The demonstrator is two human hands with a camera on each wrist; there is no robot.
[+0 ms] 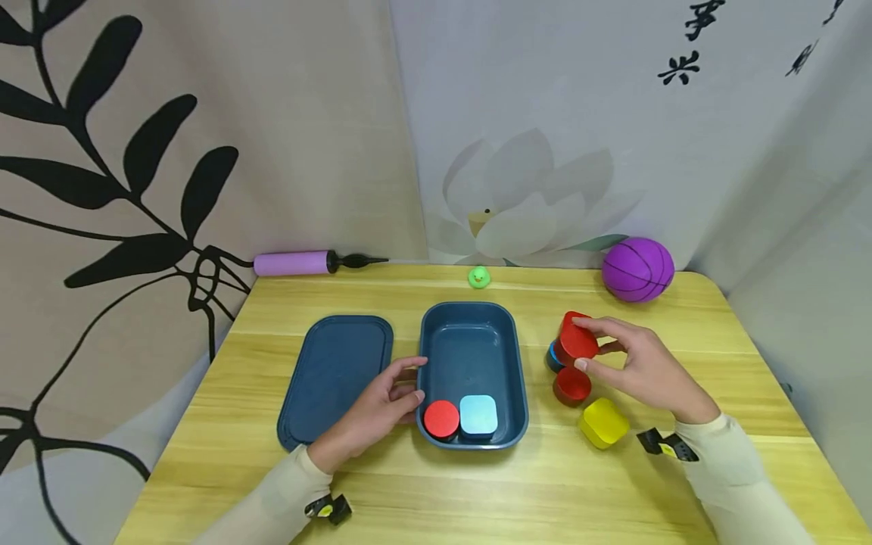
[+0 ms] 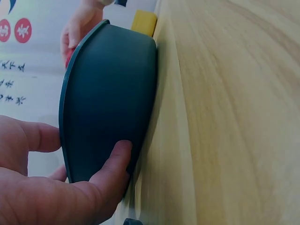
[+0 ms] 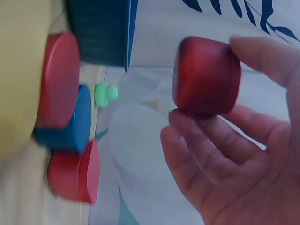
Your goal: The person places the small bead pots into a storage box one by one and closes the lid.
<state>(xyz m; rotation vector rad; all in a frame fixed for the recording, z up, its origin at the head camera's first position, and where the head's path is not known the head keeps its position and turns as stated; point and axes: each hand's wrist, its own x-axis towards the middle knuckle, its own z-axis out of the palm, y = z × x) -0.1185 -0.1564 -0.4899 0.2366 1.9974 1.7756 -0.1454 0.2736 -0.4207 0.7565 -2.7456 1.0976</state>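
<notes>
My right hand point(image 1: 643, 367) pinches a red block point(image 3: 206, 77) between thumb and fingers, lifted above the table on the right. Below and around it are a red round block point(image 1: 572, 387), part of a blue block point(image 1: 553, 357), another red block point(image 1: 574, 318) behind and a yellow block point(image 1: 604, 424) nearer the front. My left hand point(image 1: 384, 401) touches the left side of a dark blue container point(image 1: 520, 378). In the left wrist view, its fingers point(image 2: 119, 152) rest against the rim and outer wall. Inside the container's near end sit a red round block point(image 1: 441, 419) and a light blue square block point(image 1: 478, 415).
A dark blue lid point(image 1: 341, 371) lies flat left of the container. Along the back edge are a purple hand pump point(image 1: 293, 263), a small green duck point(image 1: 479, 277) and a purple ball point(image 1: 638, 269). A printed curtain point(image 1: 327, 151) hangs behind the table.
</notes>
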